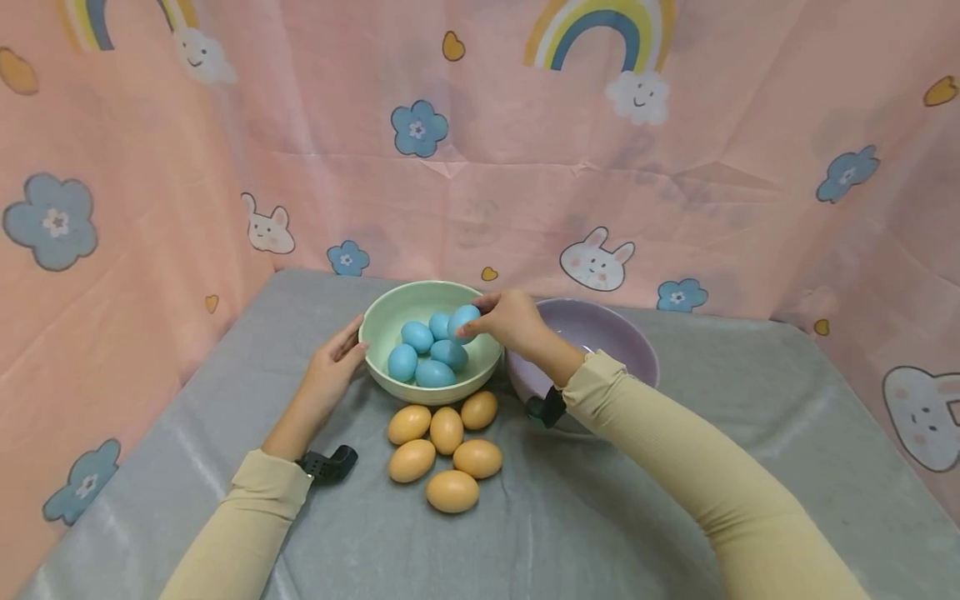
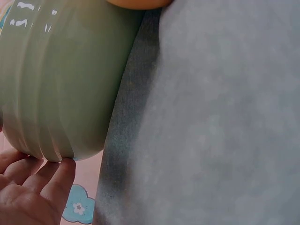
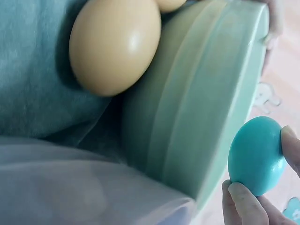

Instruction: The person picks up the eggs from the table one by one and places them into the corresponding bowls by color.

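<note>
A light green bowl [image 1: 390,321] holds several blue eggs [image 1: 433,373]. My left hand [image 1: 335,367] grips the bowl's left side, and the left wrist view shows its fingertips against the ribbed outer wall. Above the bowl's right rim, my right hand [image 1: 517,321] pinches a blue egg [image 3: 257,154] between thumb and fingers. The right wrist view has this egg beside the rim, apart from the wall. In front of the bowl, several orange-tan eggs [image 1: 453,492] lie loose on the grey cloth.
A purple bowl [image 1: 633,346] stands right of the green one, partly hidden under my right forearm; the part of its inside that shows holds no egg. Grey cloth [image 1: 750,400] covers the table. A pink patterned curtain [image 1: 510,200] hangs behind and at both sides.
</note>
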Available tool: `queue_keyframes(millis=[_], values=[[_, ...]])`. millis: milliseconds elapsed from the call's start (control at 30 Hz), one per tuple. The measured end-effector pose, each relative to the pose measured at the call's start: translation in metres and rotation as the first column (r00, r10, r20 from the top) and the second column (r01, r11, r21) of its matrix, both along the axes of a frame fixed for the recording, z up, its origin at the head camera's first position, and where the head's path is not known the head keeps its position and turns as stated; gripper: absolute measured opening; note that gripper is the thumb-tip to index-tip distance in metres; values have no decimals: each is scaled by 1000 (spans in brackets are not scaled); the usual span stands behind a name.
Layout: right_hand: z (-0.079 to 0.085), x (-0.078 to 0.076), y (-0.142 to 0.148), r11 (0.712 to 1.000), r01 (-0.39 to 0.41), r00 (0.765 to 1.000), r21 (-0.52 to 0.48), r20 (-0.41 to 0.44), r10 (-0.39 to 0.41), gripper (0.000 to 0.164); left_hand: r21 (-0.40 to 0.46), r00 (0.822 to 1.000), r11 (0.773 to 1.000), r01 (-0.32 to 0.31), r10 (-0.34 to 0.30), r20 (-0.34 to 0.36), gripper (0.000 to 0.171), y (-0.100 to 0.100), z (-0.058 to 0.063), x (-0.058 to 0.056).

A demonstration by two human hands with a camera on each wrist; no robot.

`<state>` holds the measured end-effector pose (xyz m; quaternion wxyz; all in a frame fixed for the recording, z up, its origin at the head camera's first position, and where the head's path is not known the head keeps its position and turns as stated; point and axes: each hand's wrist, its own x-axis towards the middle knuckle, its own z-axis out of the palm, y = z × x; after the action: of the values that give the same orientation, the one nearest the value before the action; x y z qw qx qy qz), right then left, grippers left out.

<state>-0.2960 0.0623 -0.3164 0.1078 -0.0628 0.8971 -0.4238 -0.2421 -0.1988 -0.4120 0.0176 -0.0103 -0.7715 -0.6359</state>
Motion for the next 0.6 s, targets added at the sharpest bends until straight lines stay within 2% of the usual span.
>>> queue_keyframes(millis=[233,600], values=[[-9,-13,-8,994,2,999,107,-42,2,56,-4,1000,1000,1,-1,9,57,0,-1,0],[-20,-22,-22,988,2,997,157,-82,11,56,-2,1000,1000,5,-5,-2,57,0,-1,1]])
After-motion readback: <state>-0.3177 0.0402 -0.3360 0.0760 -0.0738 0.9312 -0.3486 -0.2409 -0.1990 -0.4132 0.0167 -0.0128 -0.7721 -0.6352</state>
